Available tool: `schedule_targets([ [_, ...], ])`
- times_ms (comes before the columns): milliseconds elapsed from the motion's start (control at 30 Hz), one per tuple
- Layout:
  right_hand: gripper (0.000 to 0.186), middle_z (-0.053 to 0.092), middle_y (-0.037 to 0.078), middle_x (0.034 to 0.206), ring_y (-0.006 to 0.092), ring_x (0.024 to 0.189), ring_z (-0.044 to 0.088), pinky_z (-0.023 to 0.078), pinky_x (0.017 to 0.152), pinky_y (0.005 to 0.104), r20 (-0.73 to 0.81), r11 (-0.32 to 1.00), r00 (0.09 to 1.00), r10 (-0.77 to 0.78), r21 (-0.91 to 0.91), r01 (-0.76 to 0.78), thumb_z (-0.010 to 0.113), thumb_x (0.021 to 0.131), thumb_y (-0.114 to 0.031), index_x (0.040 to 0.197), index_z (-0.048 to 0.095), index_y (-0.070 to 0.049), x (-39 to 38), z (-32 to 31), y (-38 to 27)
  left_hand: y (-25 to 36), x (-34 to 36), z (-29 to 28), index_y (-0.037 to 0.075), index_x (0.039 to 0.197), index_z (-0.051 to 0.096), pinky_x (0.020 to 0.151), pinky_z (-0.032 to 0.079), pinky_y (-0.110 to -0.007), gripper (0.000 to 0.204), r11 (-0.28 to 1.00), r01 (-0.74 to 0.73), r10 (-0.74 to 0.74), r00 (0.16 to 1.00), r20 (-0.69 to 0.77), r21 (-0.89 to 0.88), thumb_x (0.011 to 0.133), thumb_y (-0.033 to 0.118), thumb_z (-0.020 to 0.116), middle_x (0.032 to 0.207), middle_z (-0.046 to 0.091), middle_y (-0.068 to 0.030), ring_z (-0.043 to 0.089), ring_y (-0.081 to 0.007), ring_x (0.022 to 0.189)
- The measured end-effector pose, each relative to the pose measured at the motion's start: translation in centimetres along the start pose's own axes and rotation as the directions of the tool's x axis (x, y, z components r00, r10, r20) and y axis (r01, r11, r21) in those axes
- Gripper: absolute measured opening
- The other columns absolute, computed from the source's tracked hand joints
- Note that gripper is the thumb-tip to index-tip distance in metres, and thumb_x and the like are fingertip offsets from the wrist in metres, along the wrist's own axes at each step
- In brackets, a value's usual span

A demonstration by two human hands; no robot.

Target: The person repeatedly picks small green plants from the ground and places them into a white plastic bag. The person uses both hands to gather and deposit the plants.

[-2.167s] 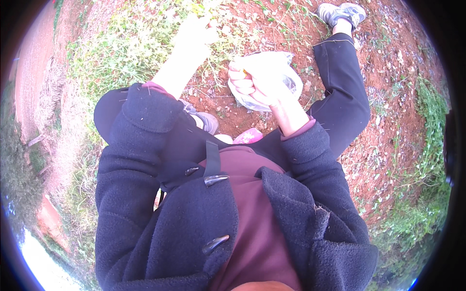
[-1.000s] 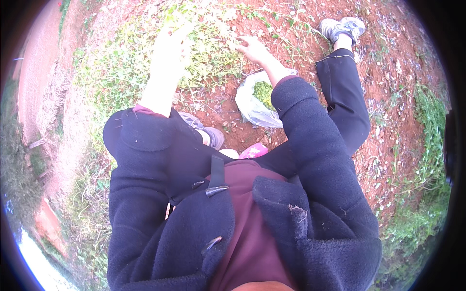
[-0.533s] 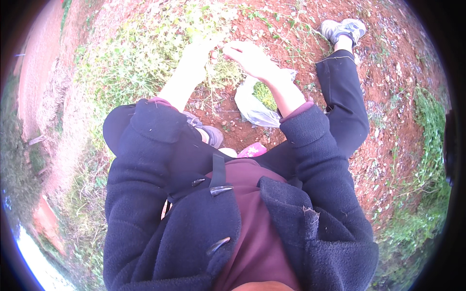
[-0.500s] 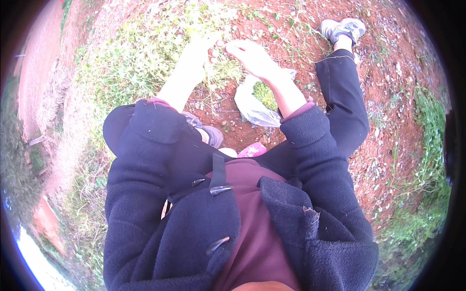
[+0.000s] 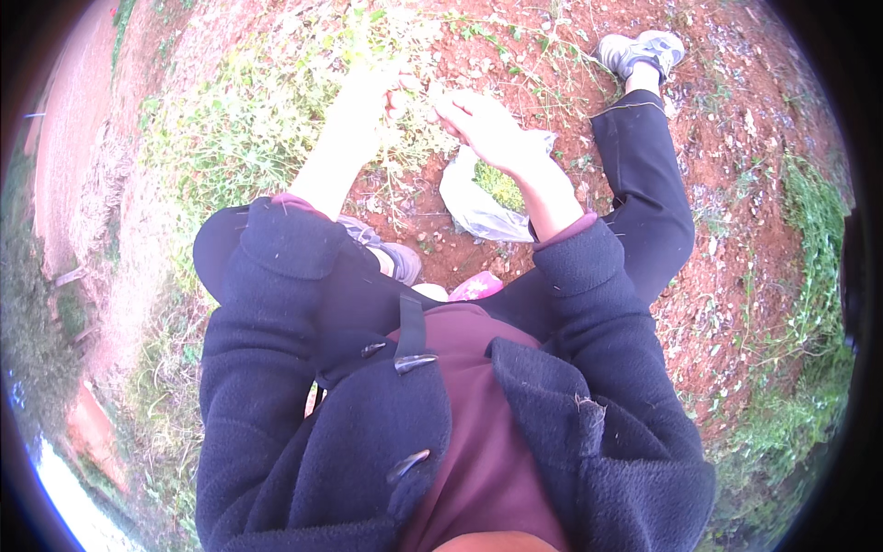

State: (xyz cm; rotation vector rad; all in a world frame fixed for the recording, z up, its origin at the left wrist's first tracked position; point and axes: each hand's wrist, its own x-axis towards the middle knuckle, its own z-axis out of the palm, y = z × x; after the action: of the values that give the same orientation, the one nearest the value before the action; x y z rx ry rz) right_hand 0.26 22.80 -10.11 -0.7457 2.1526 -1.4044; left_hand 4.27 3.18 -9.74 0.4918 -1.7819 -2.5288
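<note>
My left hand (image 5: 372,101) is raised over pale green plants (image 5: 276,101), its fingers curled inward. Glare washes out most of it, and whatever it grips cannot be made out. Just to the right, a small gap apart, my right hand (image 5: 486,127) points its bent fingers toward the left one. Its fingertips are drawn together, and anything between them is too small or bright to tell. Below my right wrist, a translucent white plastic bag (image 5: 464,198) lies open on the red soil. Small yellow-green plant pieces (image 5: 498,185) fill part of it.
My legs spread around the bag; one grey shoe (image 5: 641,53) rests far right, another (image 5: 402,263) near the left knee. A pink patterned item (image 5: 476,286) shows between my thighs. Greenery (image 5: 814,267) borders the right side, and stony red soil (image 5: 736,202) lies before it.
My right hand has moved slightly down and right, widening the gap between both hands. Its fingers have tilted downward. The left hand has shifted a little left; the bag stays in place.
</note>
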Motion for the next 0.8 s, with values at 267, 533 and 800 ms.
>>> schedule_targets([
  [267,0.022,0.055,0.001,0.078,0.008,0.062,0.043,0.036,0.057,0.0232,0.109,0.758,0.971,0.212,0.608,-0.234,0.051,0.096,-0.02,0.1,0.061,-0.001,-4.5,-0.5,2.1,1.9,0.9,-1.5,0.003,0.104,0.058,0.059,0.042,-0.019,0.018,0.984,-0.132,0.123,0.989,-0.082,-0.121,0.094,0.019,0.055,0.084,0.059,-0.0009,0.051,-0.006,0.067],
  [533,0.033,0.055,0.001,0.078,0.0079,0.066,0.045,0.036,0.058,0.022,0.226,0.372,0.956,0.189,0.884,-0.283,0.048,0.098,-0.031,0.102,0.058,0.0,-3.4,0.9,1.2,1.4,0.0,1.3,0.004,0.106,0.058,0.059,0.042,-0.02,0.018,0.986,-0.102,0.106,0.994,-0.018,0.135,0.094,0.017,0.056,0.083,0.06,-0.0013,0.05,-0.0059,0.065],
  [800,0.024,0.05,-0.002,0.073,0.007,0.059,0.04,0.032,0.052,0.0216,0.247,0.466,0.954,0.17,0.833,-0.298,0.049,0.096,-0.027,0.096,0.058,-0.005,-3.1,1.7,-0.2,1.2,-0.1,2.0,0.003,0.112,0.056,0.058,0.04,-0.019,0.022,0.978,-0.092,0.094,0.996,0.002,0.189,0.094,0.016,0.056,0.082,0.059,-0.0016,0.05,-0.0063,0.064],
])
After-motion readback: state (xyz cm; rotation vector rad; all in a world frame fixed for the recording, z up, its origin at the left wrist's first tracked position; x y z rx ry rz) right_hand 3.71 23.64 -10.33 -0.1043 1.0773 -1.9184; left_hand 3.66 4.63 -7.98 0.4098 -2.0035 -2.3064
